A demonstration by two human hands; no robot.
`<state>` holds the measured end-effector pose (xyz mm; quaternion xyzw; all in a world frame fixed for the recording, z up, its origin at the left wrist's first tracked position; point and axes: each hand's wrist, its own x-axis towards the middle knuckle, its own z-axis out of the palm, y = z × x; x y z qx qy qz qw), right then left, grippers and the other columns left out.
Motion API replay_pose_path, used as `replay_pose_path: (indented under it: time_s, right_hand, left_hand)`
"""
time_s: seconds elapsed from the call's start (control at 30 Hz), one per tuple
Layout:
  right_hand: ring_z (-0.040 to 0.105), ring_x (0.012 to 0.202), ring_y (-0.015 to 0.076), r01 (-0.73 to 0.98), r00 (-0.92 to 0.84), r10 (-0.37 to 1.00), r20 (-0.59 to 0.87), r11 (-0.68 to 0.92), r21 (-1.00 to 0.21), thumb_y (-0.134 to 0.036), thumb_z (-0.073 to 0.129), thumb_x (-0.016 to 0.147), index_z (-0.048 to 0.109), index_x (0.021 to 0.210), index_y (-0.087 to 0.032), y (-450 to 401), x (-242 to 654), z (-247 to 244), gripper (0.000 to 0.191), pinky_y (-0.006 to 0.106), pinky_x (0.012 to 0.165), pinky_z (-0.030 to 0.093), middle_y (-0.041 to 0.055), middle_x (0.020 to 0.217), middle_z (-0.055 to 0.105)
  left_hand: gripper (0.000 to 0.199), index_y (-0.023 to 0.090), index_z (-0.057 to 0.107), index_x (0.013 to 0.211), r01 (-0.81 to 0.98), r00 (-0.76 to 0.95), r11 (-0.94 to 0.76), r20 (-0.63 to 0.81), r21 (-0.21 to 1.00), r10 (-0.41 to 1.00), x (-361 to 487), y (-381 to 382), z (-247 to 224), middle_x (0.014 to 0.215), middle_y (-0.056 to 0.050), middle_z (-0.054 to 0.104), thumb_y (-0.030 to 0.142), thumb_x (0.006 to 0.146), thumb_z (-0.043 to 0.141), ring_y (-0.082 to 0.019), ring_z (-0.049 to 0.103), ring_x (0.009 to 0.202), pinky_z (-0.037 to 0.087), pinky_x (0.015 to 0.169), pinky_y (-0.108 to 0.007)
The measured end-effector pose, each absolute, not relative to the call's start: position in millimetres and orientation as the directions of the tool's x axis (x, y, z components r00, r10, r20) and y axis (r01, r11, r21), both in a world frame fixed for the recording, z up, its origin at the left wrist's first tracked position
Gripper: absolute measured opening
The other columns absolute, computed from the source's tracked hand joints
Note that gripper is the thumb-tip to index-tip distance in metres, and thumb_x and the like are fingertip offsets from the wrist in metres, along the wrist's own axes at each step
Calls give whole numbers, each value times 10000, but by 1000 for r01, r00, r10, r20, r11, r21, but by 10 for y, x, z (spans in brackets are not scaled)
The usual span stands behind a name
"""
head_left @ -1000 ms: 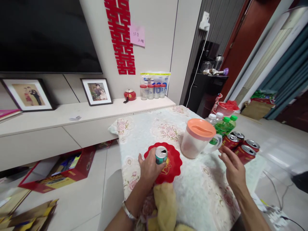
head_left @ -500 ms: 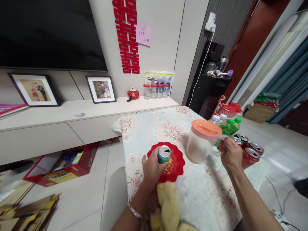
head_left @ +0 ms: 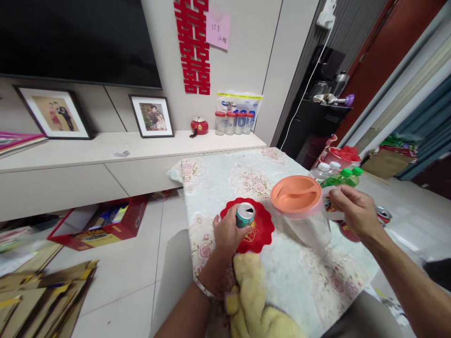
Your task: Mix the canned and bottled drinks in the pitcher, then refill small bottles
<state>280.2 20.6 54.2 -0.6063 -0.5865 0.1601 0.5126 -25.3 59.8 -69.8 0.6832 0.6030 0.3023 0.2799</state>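
My left hand (head_left: 227, 230) is wrapped around a small green drink can (head_left: 244, 220) with its top opened. The can stands upright on a red scalloped plate (head_left: 266, 227) bearing a gold print. My right hand (head_left: 355, 206) grips the handle of a frosted clear pitcher (head_left: 310, 230) with an orange lid (head_left: 296, 193). The pitcher is tilted, its lid leaning toward the can; no liquid shows leaving it. A yellow cloth (head_left: 252, 286) lies just in front of the plate.
Green-capped bottles (head_left: 343, 178) and white-capped bottles (head_left: 321, 171) stand behind the pitcher. Red drink cans (head_left: 348, 231) are partly hidden by my right hand. A flowered tablecloth (head_left: 225, 173) covers the table. A white cabinet (head_left: 151, 155) runs along the wall, and a red box (head_left: 130, 223) sits on the floor.
My right hand has lifted the pitcher and tipped it to the left, toward the can. My left hand still holds the can on the plate. The view has shifted slightly.
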Motion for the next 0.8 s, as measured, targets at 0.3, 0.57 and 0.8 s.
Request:
replay_pose_path:
  time_s: [0.3,0.57,0.8]
  right_hand:
    - [431,572,160,773,20,936,350,207,-599,-720,604,885,614,698,-232,259,2529,755,523,292,515,338,-18,608,480]
    - [390,544,146,805,-46,917,395,268,-529,-728,601,892,553,650,-240,353,2376,708,548,290,497,313,-31,576,428]
    - [446,487,153,843,-146,905,399,324,-429,-766,558,894,623,703,-253,459,2344,727,552,297,478,352,-16,543,528]
  left_hand:
    - [631,340,535,1341,632,90,-116,76,766,993,-257,583,-683,1415,-17,687,265,769,788,-293,622,1325,249,1217,-597]
    - [581,349,553,1326,638,87,-120,83,761,993,-263,573,-654,1384,-4,705,283,786,757,-281,647,1278,300,1192,-545]
    - [565,356,554,1322,656,94,-132,93,743,991,-275,567,-663,1363,3,712,316,796,757,-274,657,1250,361,1141,-502]
